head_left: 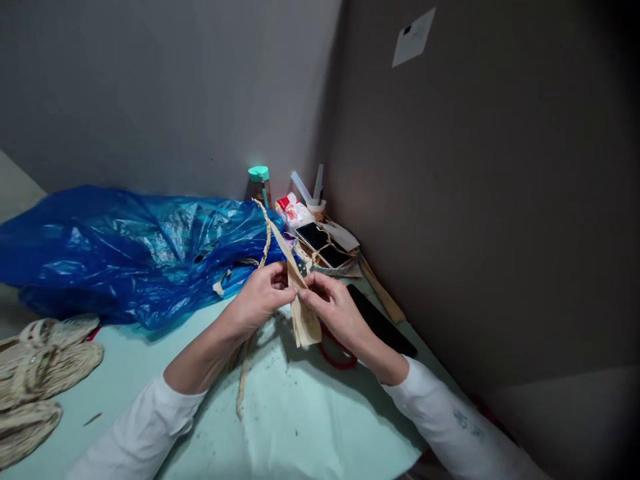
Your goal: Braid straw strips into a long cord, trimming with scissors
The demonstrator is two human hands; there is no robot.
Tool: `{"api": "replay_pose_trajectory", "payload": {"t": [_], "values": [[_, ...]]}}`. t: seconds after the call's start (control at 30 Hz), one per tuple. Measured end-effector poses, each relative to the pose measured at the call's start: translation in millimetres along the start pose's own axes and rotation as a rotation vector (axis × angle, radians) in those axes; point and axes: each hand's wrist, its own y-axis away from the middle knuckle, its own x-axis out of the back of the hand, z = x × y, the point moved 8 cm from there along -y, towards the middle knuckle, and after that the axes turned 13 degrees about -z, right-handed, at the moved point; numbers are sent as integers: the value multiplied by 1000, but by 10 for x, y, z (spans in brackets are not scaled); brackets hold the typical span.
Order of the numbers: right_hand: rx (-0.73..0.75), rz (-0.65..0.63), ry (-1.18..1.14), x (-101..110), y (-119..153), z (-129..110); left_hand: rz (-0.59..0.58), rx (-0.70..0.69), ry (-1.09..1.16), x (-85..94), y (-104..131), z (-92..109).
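Note:
Between my two hands is a pale, flat strip of dried plant husk (306, 323), held upright above the table. My left hand (263, 293) pinches it with thumb and fingers from the left. From the other side, my right hand (333, 303) pinches the same strip, the thumbs almost meeting. A thin braided cord (267, 233) rises behind my left hand, and a twisted strand (243, 387) hangs below that wrist; whether they are one piece I cannot tell. Partly behind my right hand lie red scissor handles (340, 360).
A blue plastic bag (125, 247) spreads across the back left. Woven straw slippers (50, 363) lie at the left edge. A phone (323, 243) rests on a basket near the corner, by a green-capped bottle (259, 177) and a cup (317, 208). A black flat object (383, 323) lies at right.

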Motion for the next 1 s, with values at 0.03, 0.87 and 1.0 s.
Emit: {"api": "replay_pose_trajectory", "payload": {"t": [0.03,0.87,1.0], "values": [[24,29,95,5,18,-42,7,-8,-10,-2,9,10],[-109,-264,-489,-25,373,-8,242,-32,653,245,527,-117],[-187,-81,-184,412,557,165,331,0,601,506,737,-241]]}}
